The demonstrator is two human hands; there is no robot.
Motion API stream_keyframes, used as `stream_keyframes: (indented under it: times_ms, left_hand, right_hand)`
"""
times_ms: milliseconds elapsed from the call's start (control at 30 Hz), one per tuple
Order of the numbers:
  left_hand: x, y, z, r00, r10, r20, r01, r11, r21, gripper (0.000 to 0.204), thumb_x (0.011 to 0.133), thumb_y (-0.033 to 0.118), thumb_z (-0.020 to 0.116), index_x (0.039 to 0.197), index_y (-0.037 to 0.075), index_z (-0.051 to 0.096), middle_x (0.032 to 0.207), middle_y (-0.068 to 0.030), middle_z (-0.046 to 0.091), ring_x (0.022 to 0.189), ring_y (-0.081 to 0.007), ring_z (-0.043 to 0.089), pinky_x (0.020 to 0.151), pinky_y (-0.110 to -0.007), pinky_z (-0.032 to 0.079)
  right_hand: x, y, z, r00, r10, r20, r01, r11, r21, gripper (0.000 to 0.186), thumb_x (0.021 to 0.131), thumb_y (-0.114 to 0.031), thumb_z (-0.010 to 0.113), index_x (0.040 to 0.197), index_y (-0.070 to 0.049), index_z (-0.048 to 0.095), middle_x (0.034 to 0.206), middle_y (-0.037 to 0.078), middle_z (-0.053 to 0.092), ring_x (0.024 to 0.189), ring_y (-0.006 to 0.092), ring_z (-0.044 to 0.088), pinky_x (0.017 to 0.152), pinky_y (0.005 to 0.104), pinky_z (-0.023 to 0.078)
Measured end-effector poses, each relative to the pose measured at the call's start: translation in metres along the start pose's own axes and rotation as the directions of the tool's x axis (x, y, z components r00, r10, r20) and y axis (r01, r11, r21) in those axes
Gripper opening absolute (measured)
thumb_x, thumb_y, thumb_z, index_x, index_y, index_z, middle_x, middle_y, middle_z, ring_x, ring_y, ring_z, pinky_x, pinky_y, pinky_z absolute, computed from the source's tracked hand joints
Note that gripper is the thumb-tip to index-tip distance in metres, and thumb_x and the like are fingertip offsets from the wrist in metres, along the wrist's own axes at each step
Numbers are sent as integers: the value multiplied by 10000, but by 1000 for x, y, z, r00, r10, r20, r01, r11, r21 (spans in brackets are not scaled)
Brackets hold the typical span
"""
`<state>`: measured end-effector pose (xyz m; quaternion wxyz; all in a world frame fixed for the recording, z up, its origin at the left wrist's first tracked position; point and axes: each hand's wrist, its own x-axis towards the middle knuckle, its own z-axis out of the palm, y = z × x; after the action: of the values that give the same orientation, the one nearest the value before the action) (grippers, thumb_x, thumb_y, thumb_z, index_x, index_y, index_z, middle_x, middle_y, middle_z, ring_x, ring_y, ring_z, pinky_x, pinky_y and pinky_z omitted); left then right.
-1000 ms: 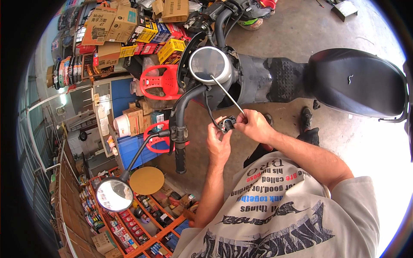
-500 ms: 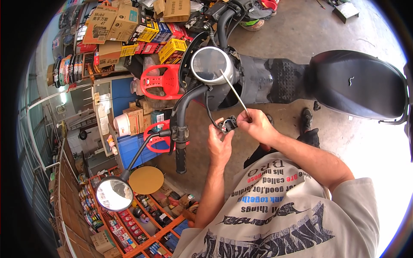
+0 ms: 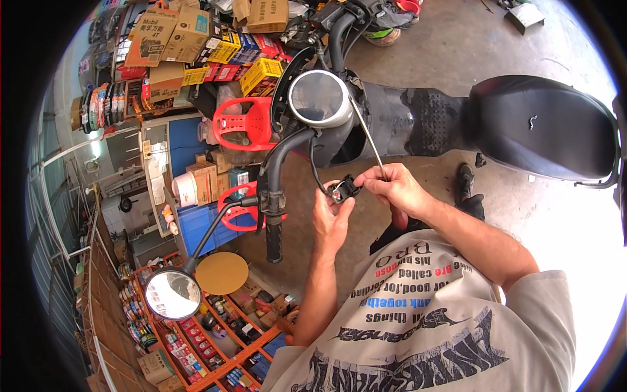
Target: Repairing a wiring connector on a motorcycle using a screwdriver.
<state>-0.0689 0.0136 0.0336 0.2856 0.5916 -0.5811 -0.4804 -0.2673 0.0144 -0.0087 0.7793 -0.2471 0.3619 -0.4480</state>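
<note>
Between the fingers of my left hand (image 3: 331, 223) is a small black handlebar switch housing (image 3: 344, 189), its open side showing wires. A black cable (image 3: 315, 163) runs from it up toward the scooter's front. My right hand (image 3: 401, 192) is closed around a long thin metal rod, apparently a screwdriver (image 3: 368, 136), which points up and away past the round gauge (image 3: 319, 98). Its handle end is hidden in the palm. The right thumb and forefinger reach to the housing's right edge. Left of both hands is the scooter's handlebar (image 3: 275, 189) with its black grip.
The scooter's black seat (image 3: 542, 127) extends to the right. A round mirror (image 3: 173, 294) sticks out at lower left, beside a round tan stool top (image 3: 222, 274). Red plastic chairs (image 3: 245, 124), cartons (image 3: 153, 36) and orange shelves (image 3: 225, 356) of small parts stand on the left.
The rod has swung upright and rightward, off the gauge's face. My right hand has shifted slightly right, its fingertips at the housing. The housing has turned a little in my left hand.
</note>
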Motion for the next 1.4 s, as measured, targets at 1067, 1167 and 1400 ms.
stream_keyframes:
  times_ms: [1067,1167,1400]
  left_hand:
    - [-1,4,-16,979,-76,190,126,955,-268,382,898,63,647,1238,-15,489,1122,-95,603,988,-170,621,890,-322,528]
    - [-2,0,-18,983,-63,171,107,959,-264,377,898,98,673,1217,-16,506,1103,-96,615,966,-170,627,878,-321,532]
    - [-3,4,-19,985,-55,163,94,966,-241,432,877,200,727,1186,-21,521,1041,-97,641,868,-168,645,814,-312,537]
  right_hand:
    - [-10,-29,13,999,15,49,-5,980,-198,233,875,-127,598,1032,-4,718,761,37,679,606,65,544,575,250,464]
    - [-12,-30,14,999,-27,27,32,978,-208,255,886,-139,576,1055,-1,710,604,-45,520,536,40,444,499,240,376]
    - [-8,-13,13,992,-124,37,129,962,-239,235,846,-92,615,1065,-13,650,823,26,626,708,78,550,652,267,471]
